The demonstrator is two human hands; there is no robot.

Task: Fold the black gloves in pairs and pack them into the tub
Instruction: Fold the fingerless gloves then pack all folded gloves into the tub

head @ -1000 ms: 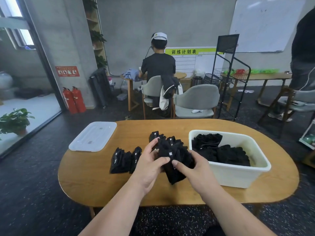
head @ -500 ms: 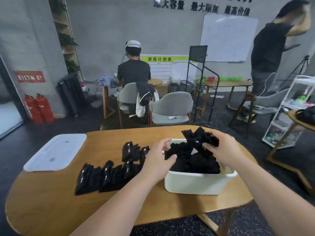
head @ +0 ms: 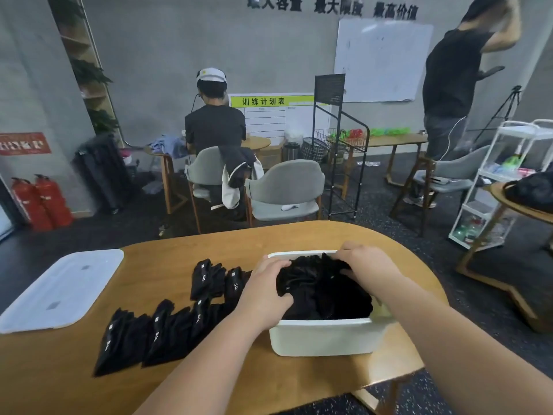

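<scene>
A white tub (head: 323, 336) stands on the wooden table (head: 269, 238), filled with black gloves (head: 326, 295). My right hand (head: 369, 262) is at the tub's far side and grips a folded pair of gloves, pushing it down onto the pile. My left hand (head: 266, 286) lies over the tub's left rim, its fingers resting on the pile. Several loose black gloves (head: 143, 333) lie in a row left of the tub. A few more loose gloves (head: 209, 277) lie farther back.
The tub's white lid (head: 59, 289) lies at the table's left end. Behind the table are grey chairs (head: 284, 190), a seated person (head: 215, 124), a black wire rack (head: 338, 139) and a standing person (head: 452, 73). A white trolley (head: 490, 187) stands at the right.
My hands carried a folded pair from above the table rightward to the tub. The right hand lowered it onto the pile and the left hand moved onto the gloves.
</scene>
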